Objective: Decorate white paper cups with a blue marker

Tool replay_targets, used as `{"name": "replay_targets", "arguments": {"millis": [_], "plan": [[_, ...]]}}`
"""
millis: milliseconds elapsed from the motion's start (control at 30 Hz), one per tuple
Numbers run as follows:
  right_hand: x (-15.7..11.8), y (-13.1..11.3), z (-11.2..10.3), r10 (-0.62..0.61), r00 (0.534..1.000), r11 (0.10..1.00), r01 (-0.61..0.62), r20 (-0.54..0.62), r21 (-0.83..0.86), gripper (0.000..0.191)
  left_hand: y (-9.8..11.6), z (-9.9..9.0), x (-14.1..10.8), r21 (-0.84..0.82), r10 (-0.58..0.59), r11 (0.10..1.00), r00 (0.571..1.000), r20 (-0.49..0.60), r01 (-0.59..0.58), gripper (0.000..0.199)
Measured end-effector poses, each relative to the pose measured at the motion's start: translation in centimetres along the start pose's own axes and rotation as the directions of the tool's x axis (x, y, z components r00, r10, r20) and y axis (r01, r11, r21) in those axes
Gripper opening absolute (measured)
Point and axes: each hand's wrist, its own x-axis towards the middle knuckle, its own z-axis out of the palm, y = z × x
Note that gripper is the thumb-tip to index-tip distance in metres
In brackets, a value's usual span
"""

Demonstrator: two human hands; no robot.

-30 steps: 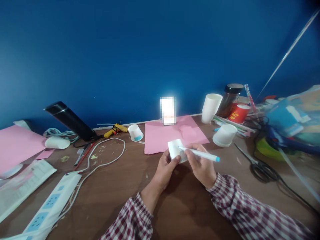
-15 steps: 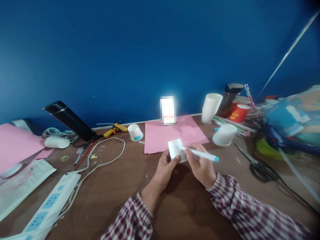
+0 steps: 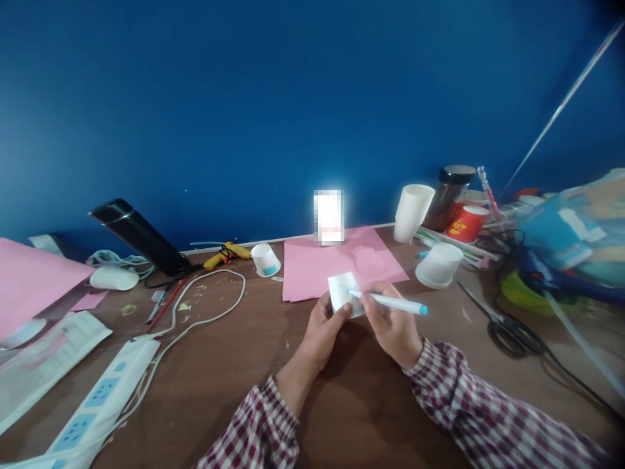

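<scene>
A small white paper piece (image 3: 342, 290) is pinched between the thumb and fingers of my left hand (image 3: 325, 329), over the table in front of the pink sheets. My right hand (image 3: 393, 326) grips a white marker with a light blue end (image 3: 400, 303), its tip touching or just over the paper's face. Faint bluish marks show near the tip. The pink paper sheets (image 3: 307, 267) lie flat behind both hands, with a brightly lit, pixelated upright object (image 3: 329, 218) at their back edge.
White cups (image 3: 439, 266) and black scissors (image 3: 515, 335) are on the right, near a red cup (image 3: 466, 223). Leftward lie a power strip (image 3: 92, 404), a looped cable, a yellow glue gun (image 3: 227, 255), a small cup (image 3: 265, 259) and a tilted black bottle (image 3: 139, 234).
The view has shifted very slightly. Both hands keep their hold, and the marker tip has barely moved on the paper.
</scene>
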Motion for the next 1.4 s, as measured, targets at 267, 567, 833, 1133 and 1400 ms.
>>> {"name": "replay_targets", "arguments": {"millis": [267,567,833,1133,1400], "plan": [[0.08,0.1,0.0,0.013,0.999,1.0,-0.013,-0.045,0.009,0.01,-0.14,-0.17,0.04,0.015,0.011,1.0,1.0,0.022,-0.011,0.044],[0.16,0.14,-0.07,-0.008,0.999,1.0,0.007,-0.048,-0.012,0.01,0.3,0.34,-0.21,0.006,-0.007,1.0,1.0,-0.006,0.007,0.046],[0.25,0.07,-0.03,-0.013,0.999,1.0,0.012,-0.041,-0.019,0.008,0.56,0.54,-0.3,0.026,-0.03,0.999,0.999,-0.039,0.031,0.048],[0.24,0.04,-0.06,-0.013,0.999,1.0,0.012,-0.031,-0.021,0.008,0.56,0.53,-0.21,0.017,-0.005,1.0,0.999,-0.036,0.005,0.045],[0.29,0.06,-0.1,-0.032,0.999,0.999,0.032,-0.024,-0.023,0.009,0.46,0.45,-0.14,-0.001,-0.01,1.0,0.999,-0.051,0.01,0.044]]}}
